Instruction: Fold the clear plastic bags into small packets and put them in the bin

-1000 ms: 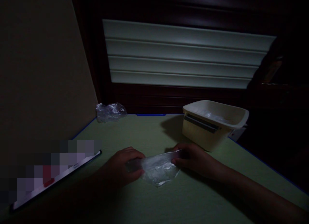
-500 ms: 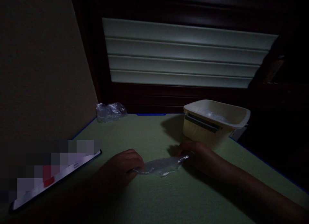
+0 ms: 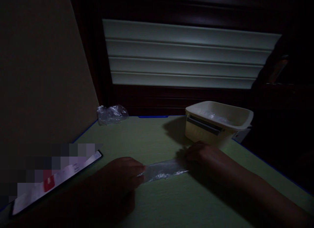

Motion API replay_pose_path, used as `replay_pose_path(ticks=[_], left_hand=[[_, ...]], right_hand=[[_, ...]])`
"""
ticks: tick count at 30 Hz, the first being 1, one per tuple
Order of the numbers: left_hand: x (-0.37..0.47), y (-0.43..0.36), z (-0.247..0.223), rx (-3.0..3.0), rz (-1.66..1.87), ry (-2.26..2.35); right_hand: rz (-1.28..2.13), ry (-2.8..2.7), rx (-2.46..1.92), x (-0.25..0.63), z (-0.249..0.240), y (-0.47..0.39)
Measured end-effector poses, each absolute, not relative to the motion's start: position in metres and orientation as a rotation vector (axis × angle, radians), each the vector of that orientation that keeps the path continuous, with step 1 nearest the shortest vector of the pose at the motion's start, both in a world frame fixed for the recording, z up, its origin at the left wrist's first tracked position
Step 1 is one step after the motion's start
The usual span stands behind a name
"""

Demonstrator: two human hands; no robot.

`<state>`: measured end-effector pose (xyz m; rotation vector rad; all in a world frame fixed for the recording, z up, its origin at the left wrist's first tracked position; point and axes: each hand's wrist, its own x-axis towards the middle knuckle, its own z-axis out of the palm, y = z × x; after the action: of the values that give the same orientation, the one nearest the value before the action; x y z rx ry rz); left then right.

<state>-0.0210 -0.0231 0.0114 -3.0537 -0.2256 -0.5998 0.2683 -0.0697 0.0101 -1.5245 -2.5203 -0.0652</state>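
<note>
A clear plastic bag [image 3: 164,170] is stretched flat between my two hands, low over the green table [image 3: 157,205]. My left hand [image 3: 125,175] pinches its left end between thumb and fingers. At the right end, my right hand [image 3: 202,154] has its fingers closed on the plastic; its fingertips are dim and partly hidden. Just behind my right hand stands a cream plastic bin [image 3: 203,133] with some clear plastic inside [image 3: 216,117].
Crumpled clear plastic [image 3: 112,114] lies at the table's back left corner. A lit screen device [image 3: 63,180], partly blurred out, rests at the left. Behind the table is a dark wooden panel with pale slats [image 3: 181,54]. A wall rises at the left.
The plastic between my hands has been pulled straighter and flatter. My right hand has moved slightly right, and my left hand has turned a little, its lower fingers now showing nearer the table front.
</note>
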Motion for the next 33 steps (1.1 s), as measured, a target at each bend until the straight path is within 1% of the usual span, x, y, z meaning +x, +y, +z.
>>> replay_pose_path(ticks=[4,6,9,12,15,21,28,33], left_hand=[[-0.019,-0.032,0.010,-2.958,-0.682,-0.268],[-0.019,-0.035,0.009,-2.932,-0.682,-0.286],[-0.019,-0.037,0.007,-2.896,-0.647,-0.293],[-0.018,-0.038,0.006,-2.880,-0.646,-0.254],[-0.018,-0.038,0.005,-2.860,-0.661,-0.249],[-0.021,-0.037,0.003,-2.875,-0.558,-0.285],[-0.020,-0.037,0.006,-2.930,-0.525,-0.276],[-0.016,-0.039,0.003,-2.901,-0.604,-0.247]], right_hand=[[-0.027,-2.307,-1.463,0.250,0.021,-0.078],[0.050,-2.264,-1.404,0.232,0.028,-0.085],[0.222,-2.392,-1.367,0.203,0.029,-0.096],[0.428,-2.512,-1.345,0.185,0.020,-0.102],[0.501,-2.572,-1.338,0.182,0.011,-0.104],[0.375,-2.580,-1.432,0.209,0.004,-0.107],[0.255,-2.390,-1.696,0.260,-0.012,-0.119],[-0.024,-2.264,-1.672,0.257,-0.008,-0.119]])
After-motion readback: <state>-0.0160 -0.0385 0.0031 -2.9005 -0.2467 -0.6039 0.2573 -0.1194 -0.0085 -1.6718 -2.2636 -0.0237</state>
